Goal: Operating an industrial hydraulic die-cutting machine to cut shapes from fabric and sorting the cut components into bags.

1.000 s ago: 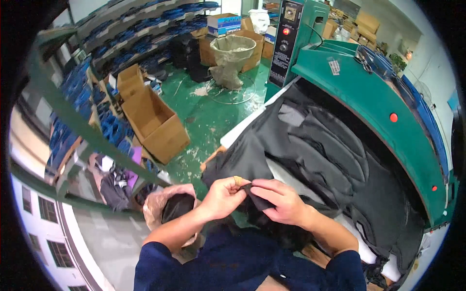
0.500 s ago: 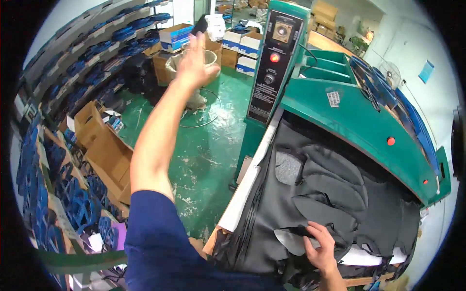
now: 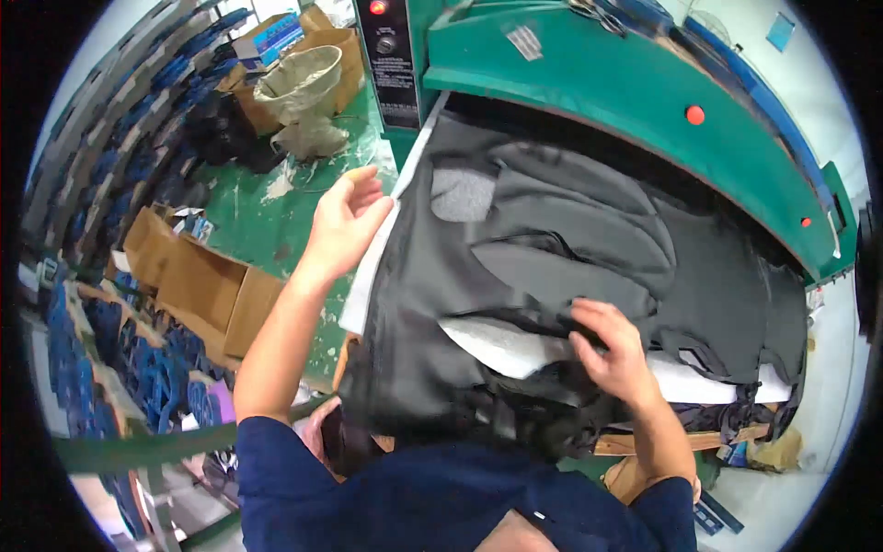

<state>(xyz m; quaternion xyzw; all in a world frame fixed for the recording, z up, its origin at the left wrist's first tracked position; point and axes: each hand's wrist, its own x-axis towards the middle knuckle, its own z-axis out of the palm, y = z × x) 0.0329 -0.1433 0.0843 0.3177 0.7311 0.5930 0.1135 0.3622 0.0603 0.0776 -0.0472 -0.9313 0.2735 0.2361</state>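
A black leather-like sheet (image 3: pixel 405 276), with curved pieces cut in it, lies over the bed of a green press. My right hand (image 3: pixel 614 354) is over its front part, thumb and fingers apart, fingertips at the edge of a cut piece. Whether they touch it I cannot tell. Left of that hand, a pointed cut-out gap (image 3: pixel 510 345) shows a pale surface. Near the bed's left edge my left hand (image 3: pixel 345 225) hangs in the air with nothing in it, fingers bent and thumb apart. A rounded gap (image 3: pixel 463 193) farther back shows speckled grey.
The green press head (image 3: pixel 598 74), with a red button (image 3: pixel 694 115), spans the sheet's far side. A bag-lined bin (image 3: pixel 299 83) stands on the floor at the far left. An open cardboard box (image 3: pixel 198 285) and shelves of blue-edged cutting dies (image 3: pixel 110 166) line the left side.
My left hand has come back from its far reach toward the bin; the dark piece by its fingertips no longer shows. The view has swung right. My right hand stays over the sheet's front part.
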